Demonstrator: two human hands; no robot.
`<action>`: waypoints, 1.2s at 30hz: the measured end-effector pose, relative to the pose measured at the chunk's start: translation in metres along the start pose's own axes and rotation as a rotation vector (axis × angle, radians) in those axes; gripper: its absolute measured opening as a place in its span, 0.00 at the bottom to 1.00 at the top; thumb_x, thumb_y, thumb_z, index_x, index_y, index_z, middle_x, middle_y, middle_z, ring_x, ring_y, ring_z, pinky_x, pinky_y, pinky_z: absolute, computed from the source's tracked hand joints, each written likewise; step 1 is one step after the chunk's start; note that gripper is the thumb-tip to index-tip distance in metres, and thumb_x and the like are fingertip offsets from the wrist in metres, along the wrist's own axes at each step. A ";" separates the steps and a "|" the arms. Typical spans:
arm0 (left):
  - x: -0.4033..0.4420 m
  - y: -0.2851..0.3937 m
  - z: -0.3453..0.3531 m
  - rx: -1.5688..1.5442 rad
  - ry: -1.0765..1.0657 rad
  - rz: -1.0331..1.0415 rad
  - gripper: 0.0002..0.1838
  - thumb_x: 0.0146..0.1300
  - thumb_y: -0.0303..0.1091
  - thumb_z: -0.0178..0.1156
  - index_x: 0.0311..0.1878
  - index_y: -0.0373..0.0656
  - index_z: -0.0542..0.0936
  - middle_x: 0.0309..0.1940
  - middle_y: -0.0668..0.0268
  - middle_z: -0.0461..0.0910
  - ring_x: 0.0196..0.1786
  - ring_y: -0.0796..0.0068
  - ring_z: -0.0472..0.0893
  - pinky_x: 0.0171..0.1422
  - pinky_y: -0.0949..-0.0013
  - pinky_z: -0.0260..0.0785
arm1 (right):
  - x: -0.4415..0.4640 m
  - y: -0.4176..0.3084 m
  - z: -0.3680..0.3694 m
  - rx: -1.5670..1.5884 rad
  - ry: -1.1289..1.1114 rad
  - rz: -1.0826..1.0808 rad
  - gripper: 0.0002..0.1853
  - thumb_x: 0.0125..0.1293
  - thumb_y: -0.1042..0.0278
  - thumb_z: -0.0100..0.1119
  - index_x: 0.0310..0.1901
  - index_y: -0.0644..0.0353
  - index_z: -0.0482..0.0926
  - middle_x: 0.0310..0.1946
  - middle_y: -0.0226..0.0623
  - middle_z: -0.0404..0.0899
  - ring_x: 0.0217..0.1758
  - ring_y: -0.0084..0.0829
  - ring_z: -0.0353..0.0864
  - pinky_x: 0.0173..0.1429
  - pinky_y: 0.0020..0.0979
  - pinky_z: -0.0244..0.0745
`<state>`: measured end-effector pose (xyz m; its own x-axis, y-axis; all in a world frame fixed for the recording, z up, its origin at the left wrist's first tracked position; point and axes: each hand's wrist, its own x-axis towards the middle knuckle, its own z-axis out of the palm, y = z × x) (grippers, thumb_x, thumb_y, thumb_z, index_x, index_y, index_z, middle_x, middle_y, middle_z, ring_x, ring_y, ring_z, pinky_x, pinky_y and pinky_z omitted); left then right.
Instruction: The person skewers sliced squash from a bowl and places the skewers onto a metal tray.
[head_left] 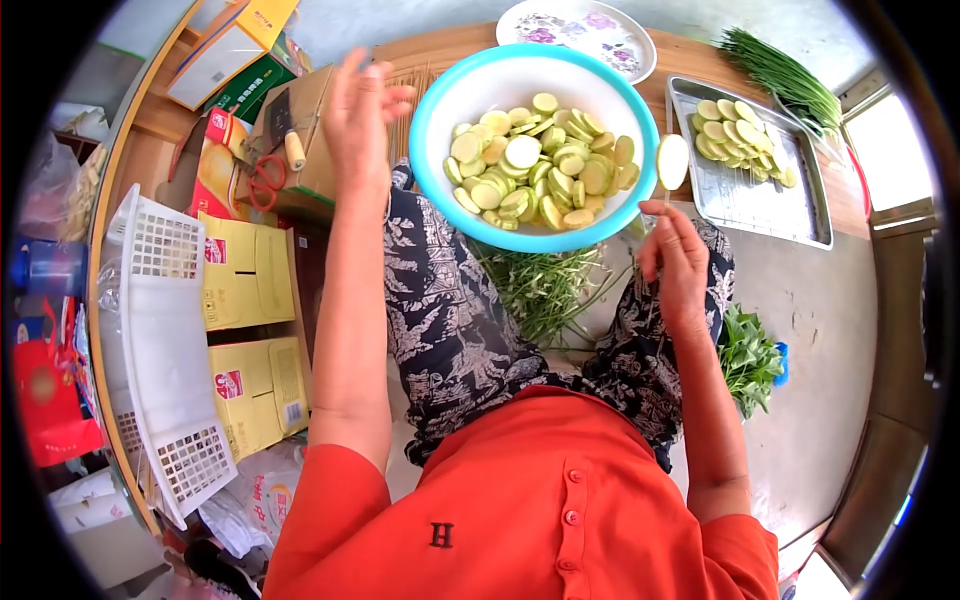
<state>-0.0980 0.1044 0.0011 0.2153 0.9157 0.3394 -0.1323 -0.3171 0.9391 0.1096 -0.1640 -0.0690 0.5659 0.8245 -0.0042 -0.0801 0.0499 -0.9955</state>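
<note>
My left hand (362, 125) is raised left of the blue-rimmed basin (432, 180), fingers apart and nothing in them, beside a bundle of thin wooden skewers (408, 82). Many round green-edged slices (522, 152) lie in the basin. With fingers pinched, my right hand (676, 255) holds a thin skewer at the basin's right side. One pale slice (673, 162) is on its upper end. Further right, a metal tray (760, 212) bears a pile of skewered slices (735, 138) in its upper part.
A floral plate (580, 35) sits behind the basin. Long green stalks (785, 80) lie at the back right. Leafy greens (745, 360) and cut stems (540, 295) are below. Red scissors (267, 182), a cleaver (290, 135), boxes (248, 270) and a white basket (160, 340) stand left.
</note>
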 end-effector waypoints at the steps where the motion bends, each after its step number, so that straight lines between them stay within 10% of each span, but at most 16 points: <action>1: 0.003 0.004 -0.004 0.070 0.035 0.060 0.26 0.70 0.42 0.55 0.66 0.38 0.68 0.48 0.58 0.78 0.40 0.73 0.82 0.43 0.71 0.75 | 0.002 0.006 -0.009 -0.019 0.040 -0.017 0.15 0.76 0.63 0.43 0.53 0.60 0.77 0.16 0.22 0.66 0.17 0.13 0.61 0.23 0.17 0.55; 8: 0.016 -0.059 0.011 0.525 -0.355 -0.097 0.18 0.61 0.41 0.64 0.51 0.43 0.82 0.40 0.61 0.82 0.40 0.74 0.82 0.45 0.71 0.74 | 0.007 0.029 -0.025 0.043 0.090 -0.008 0.15 0.76 0.62 0.44 0.53 0.61 0.77 0.16 0.22 0.65 0.17 0.13 0.60 0.23 0.17 0.54; 14: -0.010 -0.102 0.060 1.019 -0.830 0.146 0.26 0.53 0.39 0.67 0.57 0.48 0.77 0.51 0.55 0.76 0.56 0.54 0.76 0.59 0.58 0.70 | 0.007 0.024 -0.021 0.028 0.059 0.013 0.14 0.76 0.64 0.44 0.53 0.60 0.77 0.15 0.22 0.66 0.17 0.13 0.60 0.22 0.18 0.55; 36: -0.020 -0.130 0.060 1.053 -0.785 0.095 0.32 0.50 0.38 0.70 0.61 0.46 0.75 0.52 0.53 0.76 0.57 0.53 0.75 0.60 0.57 0.69 | -0.004 0.006 -0.009 -0.036 0.005 0.078 0.15 0.76 0.65 0.44 0.53 0.61 0.77 0.15 0.22 0.66 0.17 0.12 0.60 0.22 0.17 0.55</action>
<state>-0.0276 0.1122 -0.1244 0.7951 0.6064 0.0107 0.5578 -0.7380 0.3799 0.1146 -0.1721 -0.0758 0.5634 0.8221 -0.0824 -0.0943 -0.0350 -0.9949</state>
